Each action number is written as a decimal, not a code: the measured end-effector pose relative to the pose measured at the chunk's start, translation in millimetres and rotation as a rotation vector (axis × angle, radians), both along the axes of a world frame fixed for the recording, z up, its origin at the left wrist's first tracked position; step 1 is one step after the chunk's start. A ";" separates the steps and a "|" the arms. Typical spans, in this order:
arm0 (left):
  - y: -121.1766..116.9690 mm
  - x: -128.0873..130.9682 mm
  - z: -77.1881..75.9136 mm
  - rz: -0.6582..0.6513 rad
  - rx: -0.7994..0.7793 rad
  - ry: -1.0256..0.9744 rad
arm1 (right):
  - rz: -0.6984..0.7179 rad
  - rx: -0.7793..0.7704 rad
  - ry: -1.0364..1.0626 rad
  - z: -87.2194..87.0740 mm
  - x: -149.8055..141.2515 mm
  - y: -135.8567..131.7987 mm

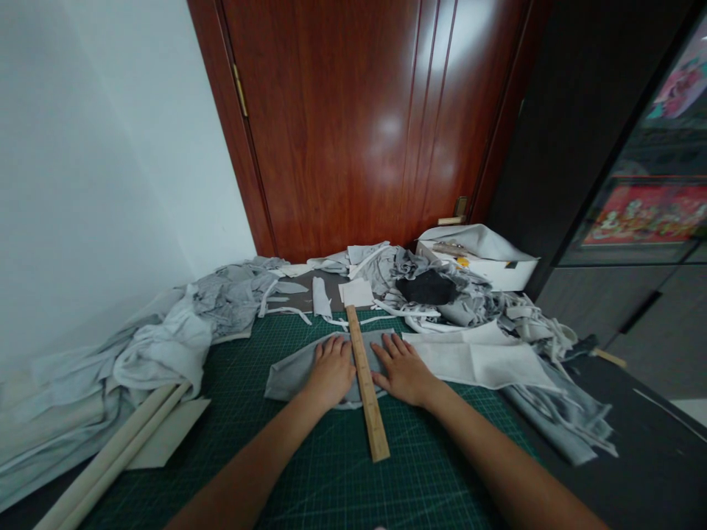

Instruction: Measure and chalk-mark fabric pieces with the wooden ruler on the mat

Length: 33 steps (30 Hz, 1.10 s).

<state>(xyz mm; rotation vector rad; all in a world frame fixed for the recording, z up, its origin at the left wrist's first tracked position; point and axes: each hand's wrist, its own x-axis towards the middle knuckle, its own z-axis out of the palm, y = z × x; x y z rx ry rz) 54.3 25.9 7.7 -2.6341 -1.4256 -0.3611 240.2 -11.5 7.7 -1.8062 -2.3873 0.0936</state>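
Grey, flat-lying fabric [291,374] is being pressed onto a green gridded cutting mat [314,478] by the left hand [333,372], fingers slightly parted, and the right hand [407,373], fingers spread wider, nothing pinched. Between the hands, it is being crossed by a long tan wooden ruler [365,383]. Even pressure is probably being called for, any wrinkles being eased outward. Beyond, the mat is being edged by heaped grey-and-white cloth scraps [235,294].

Dim, cool light fell around the door [336,140] I faced.
White glare streaked its upper right; left of the door, I saw a pale wall [121,154]; right of it, a nearly black cabinet [568,96], leaning with wide-angle distortion and blurring toward the far edge.
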 end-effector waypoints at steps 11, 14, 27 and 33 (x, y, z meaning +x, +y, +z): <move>-52.8 -42.2 4.7 -0.416 -0.160 0.034 | -0.034 0.035 -0.001 -2.1 -3.2 1.1; -67.1 -50.3 11.8 -0.570 -0.322 -0.037 | -0.041 0.032 -0.004 -2.0 -3.8 1.5; -27.9 -6.9 1.7 -0.017 -0.737 -0.471 | -0.004 0.134 -0.051 1.3 -13.1 -1.9; -29.9 -8.9 4.8 -0.112 -0.057 -0.186 | 0.029 0.109 -0.023 -0.2 -12.3 -1.3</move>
